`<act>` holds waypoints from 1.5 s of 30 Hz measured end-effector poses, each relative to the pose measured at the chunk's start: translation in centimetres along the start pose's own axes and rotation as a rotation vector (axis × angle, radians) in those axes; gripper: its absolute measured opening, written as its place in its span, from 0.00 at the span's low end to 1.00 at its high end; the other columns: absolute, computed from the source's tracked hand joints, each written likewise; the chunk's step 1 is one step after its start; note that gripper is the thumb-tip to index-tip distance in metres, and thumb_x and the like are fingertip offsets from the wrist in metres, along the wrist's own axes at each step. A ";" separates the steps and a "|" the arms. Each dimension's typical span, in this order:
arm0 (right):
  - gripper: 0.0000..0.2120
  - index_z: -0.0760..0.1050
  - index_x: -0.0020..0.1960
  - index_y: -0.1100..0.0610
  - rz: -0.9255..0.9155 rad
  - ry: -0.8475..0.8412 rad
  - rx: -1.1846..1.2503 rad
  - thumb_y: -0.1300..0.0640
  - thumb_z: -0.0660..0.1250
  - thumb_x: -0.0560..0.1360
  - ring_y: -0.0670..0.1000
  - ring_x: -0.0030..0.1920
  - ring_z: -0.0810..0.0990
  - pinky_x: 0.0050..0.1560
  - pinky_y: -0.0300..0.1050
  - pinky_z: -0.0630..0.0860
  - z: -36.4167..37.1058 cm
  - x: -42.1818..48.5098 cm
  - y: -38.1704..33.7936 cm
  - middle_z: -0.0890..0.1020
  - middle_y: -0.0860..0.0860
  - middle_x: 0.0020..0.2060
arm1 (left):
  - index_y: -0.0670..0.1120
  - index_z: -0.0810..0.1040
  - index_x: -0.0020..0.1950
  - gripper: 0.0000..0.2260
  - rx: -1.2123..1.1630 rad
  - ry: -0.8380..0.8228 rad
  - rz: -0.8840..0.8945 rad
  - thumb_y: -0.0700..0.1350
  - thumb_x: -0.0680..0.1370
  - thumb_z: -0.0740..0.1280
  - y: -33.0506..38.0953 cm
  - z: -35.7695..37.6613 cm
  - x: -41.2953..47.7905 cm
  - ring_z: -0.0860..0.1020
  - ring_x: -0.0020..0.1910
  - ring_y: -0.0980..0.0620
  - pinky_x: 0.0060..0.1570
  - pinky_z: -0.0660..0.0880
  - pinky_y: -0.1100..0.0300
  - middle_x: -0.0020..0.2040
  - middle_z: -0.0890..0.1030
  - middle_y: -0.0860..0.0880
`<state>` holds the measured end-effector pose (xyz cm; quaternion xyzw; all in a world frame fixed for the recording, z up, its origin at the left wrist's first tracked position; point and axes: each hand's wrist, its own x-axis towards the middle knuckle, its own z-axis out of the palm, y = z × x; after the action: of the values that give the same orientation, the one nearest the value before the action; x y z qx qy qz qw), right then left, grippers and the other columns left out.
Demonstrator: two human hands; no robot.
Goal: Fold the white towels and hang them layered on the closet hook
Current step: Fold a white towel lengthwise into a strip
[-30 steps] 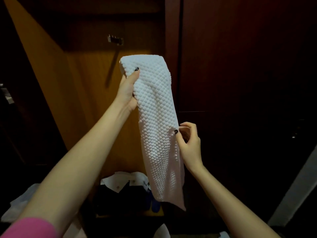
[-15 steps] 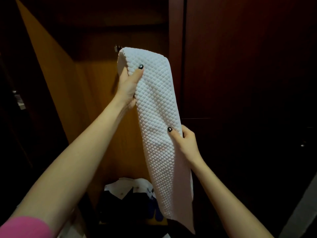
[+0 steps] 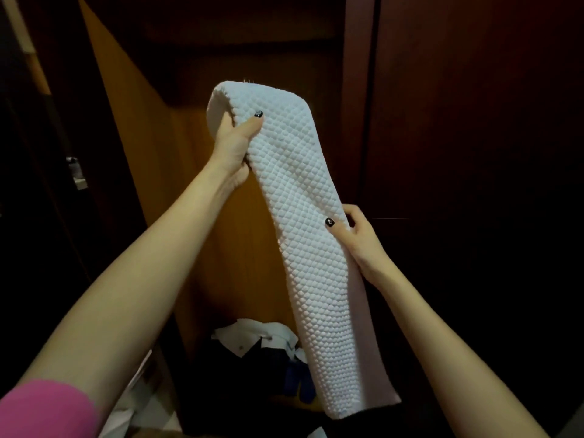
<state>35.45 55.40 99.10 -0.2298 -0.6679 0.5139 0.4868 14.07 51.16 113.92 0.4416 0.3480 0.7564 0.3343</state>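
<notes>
A folded white waffle-textured towel (image 3: 303, 216) hangs in a long strip in front of the open closet. My left hand (image 3: 235, 143) grips its folded top end, thumb on the front face. My right hand (image 3: 355, 235) pinches the towel's right edge about halfway down. The towel's top covers the metal closet hook; only tiny tips of the hook (image 3: 248, 80) show above the fold. The lower end of the towel hangs loose near the closet floor.
The orange-brown inner face of the open closet door (image 3: 151, 128) stands at left. Dark red closet panels (image 3: 474, 153) fill the right. A heap of white and dark blue clothes (image 3: 268, 352) lies on the closet floor below the towel.
Both hands have carried the towel up and toward the hook, whose metal was plainly visible earlier and is now almost hidden behind the towel's top fold. The grips are unchanged.
</notes>
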 end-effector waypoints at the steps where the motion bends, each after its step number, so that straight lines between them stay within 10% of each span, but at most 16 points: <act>1: 0.14 0.76 0.57 0.53 0.040 -0.001 -0.028 0.49 0.72 0.75 0.52 0.48 0.85 0.43 0.43 0.81 0.1 0.5 -0.2 0.85 0.52 0.51 | 0.44 0.70 0.65 0.16 -0.025 0.030 -0.009 0.35 0.78 0.65 0.0 -0.8 0.2 0.82 0.55 0.46 0.48 0.81 0.53 0.59 0.79 0.42; 9: 0.31 0.83 0.49 0.62 0.229 -0.267 -0.425 0.32 0.65 0.73 0.57 0.43 0.85 0.44 0.50 0.80 0.3 5.9 -3.1 0.85 0.60 0.43 | 0.43 0.69 0.69 0.21 -0.117 0.288 -0.026 0.32 0.78 0.65 -0.6 -6.3 2.1 0.81 0.55 0.43 0.51 0.80 0.45 0.62 0.78 0.40; 13: 0.29 0.74 0.26 0.53 0.195 -0.269 -0.586 0.31 0.64 0.74 0.49 0.27 0.78 0.29 0.40 0.70 2.2 9.4 -3.4 0.80 0.50 0.27 | 0.44 0.65 0.72 0.25 -0.120 0.377 0.101 0.31 0.77 0.66 -1.1 -9.1 3.7 0.81 0.53 0.50 0.45 0.81 0.56 0.60 0.78 0.44; 20: 0.37 0.72 0.46 0.74 0.038 -0.341 -0.549 0.36 0.66 0.74 0.58 0.40 0.74 0.43 0.52 0.69 4.1 18.2 -6.0 0.78 0.65 0.40 | 0.41 0.62 0.72 0.29 0.048 0.467 0.238 0.34 0.75 0.71 0.0 -14.2 9.5 0.78 0.62 0.48 0.62 0.76 0.48 0.66 0.76 0.43; 27: 0.21 0.74 0.37 0.57 -0.070 -0.074 -0.484 0.40 0.68 0.75 0.48 0.29 0.76 0.29 0.37 0.69 6.1 30.4 -7.0 0.78 0.49 0.29 | 0.41 0.64 0.72 0.29 -0.008 0.451 0.292 0.37 0.75 0.73 0.5 -16.7 21.2 0.78 0.61 0.51 0.63 0.75 0.48 0.64 0.77 0.46; 32: 0.21 0.77 0.39 0.62 -0.128 0.073 -0.437 0.42 0.70 0.75 0.49 0.23 0.70 0.24 0.35 0.67 7.2 39.6 -8.9 0.72 0.49 0.24 | 0.40 0.65 0.72 0.28 -0.088 0.436 0.320 0.39 0.75 0.73 0.9 -16.9 30.6 0.77 0.63 0.51 0.48 0.77 0.69 0.64 0.77 0.47; 36: 0.18 0.75 0.33 0.57 -0.152 0.138 -0.362 0.46 0.71 0.75 0.47 0.18 0.68 0.21 0.35 0.68 7.2 45.9 -11.0 0.71 0.47 0.20 | 0.41 0.56 0.78 0.40 -0.072 0.416 0.317 0.48 0.74 0.75 1.4 -17.0 37.7 0.70 0.70 0.49 0.71 0.67 0.50 0.72 0.70 0.47; 45: 0.13 0.80 0.39 0.60 -0.021 0.180 -0.334 0.50 0.72 0.74 0.49 0.22 0.78 0.22 0.35 0.70 7.5 57.3 -10.4 0.80 0.50 0.25 | 0.43 0.46 0.80 0.47 -0.060 0.436 0.181 0.52 0.73 0.75 -1.7 -18.0 48.5 0.64 0.74 0.44 0.71 0.65 0.43 0.77 0.62 0.43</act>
<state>6.76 94.38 132.28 -0.3455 -0.7001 0.3683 0.5048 -20.56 87.36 127.05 0.2873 0.3483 0.8707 0.1948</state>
